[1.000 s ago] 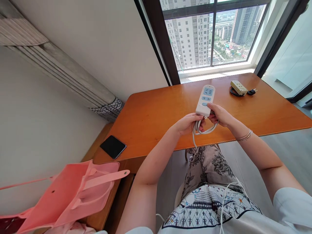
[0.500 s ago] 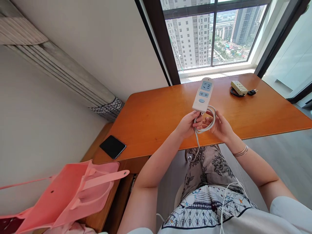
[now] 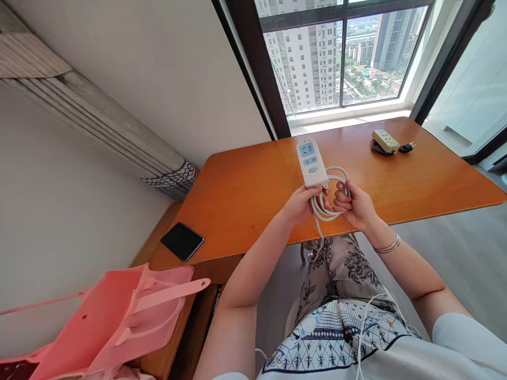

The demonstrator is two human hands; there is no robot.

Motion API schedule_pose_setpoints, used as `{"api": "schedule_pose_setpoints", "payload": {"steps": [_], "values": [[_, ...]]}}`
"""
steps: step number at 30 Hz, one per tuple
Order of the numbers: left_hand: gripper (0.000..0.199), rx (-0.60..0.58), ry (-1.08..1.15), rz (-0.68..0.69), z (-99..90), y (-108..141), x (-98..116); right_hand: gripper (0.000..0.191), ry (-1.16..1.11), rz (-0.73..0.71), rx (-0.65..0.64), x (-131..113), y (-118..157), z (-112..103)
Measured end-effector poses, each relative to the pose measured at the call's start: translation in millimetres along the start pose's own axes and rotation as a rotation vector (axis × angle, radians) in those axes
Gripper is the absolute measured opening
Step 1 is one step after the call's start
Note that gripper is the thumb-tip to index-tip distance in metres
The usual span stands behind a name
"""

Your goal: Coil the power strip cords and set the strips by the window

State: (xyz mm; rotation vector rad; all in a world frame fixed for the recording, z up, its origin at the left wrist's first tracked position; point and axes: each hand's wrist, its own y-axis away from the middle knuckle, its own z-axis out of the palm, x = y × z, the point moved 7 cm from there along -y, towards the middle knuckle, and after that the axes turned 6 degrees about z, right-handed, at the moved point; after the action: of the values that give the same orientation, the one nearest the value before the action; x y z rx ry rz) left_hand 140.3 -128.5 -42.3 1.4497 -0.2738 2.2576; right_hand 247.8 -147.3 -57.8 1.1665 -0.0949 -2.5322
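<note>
A white power strip (image 3: pixel 312 163) with blue-grey socket panels points up and slightly left above the wooden table. My left hand (image 3: pixel 303 205) grips its lower end, along with part of the looped white cord (image 3: pixel 328 216). On the other side of the loops, my right hand (image 3: pixel 354 205) has its fingers curled round the coiled cord. One length of cord hangs down past the table's front edge toward my lap. The plug end cannot be made out.
On the wooden table (image 3: pixel 237 195) lie a cream power strip (image 3: pixel 385 141) with a black cord, back right, and a black tablet or phone (image 3: pixel 182 241) at the left corner. A pink bag (image 3: pixel 119 316) stands open at lower left. A window (image 3: pixel 340 63) is behind the table.
The power strip has swung from leaning right to leaning left and sits slightly lower. My right hand's fingers, looser before, have closed round the cord loops, which now spread wider.
</note>
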Motion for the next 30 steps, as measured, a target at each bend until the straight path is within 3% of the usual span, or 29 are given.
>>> {"api": "schedule_pose_setpoints", "payload": {"steps": [5,10,18,25,30], "values": [[0.036,0.047,-0.137,0.037,-5.3,-1,3,0.046,0.110,0.005,-0.031,2,-4,-5],[0.038,0.111,-0.158,0.099,-15.1,-5,4,0.046,0.121,-0.083,-0.018,1,-2,-9],[0.036,0.359,-0.086,0.312,-36.8,-11,13,0.031,-0.037,-0.124,0.101,-5,-12,-21],[0.026,0.311,0.120,0.354,-45.0,-6,39,0.035,0.147,-0.232,0.163,-24,-17,-47],[0.021,0.334,0.267,0.357,-48.2,-1,48,0.037,0.185,-0.103,0.119,-19,-20,-56]]}}
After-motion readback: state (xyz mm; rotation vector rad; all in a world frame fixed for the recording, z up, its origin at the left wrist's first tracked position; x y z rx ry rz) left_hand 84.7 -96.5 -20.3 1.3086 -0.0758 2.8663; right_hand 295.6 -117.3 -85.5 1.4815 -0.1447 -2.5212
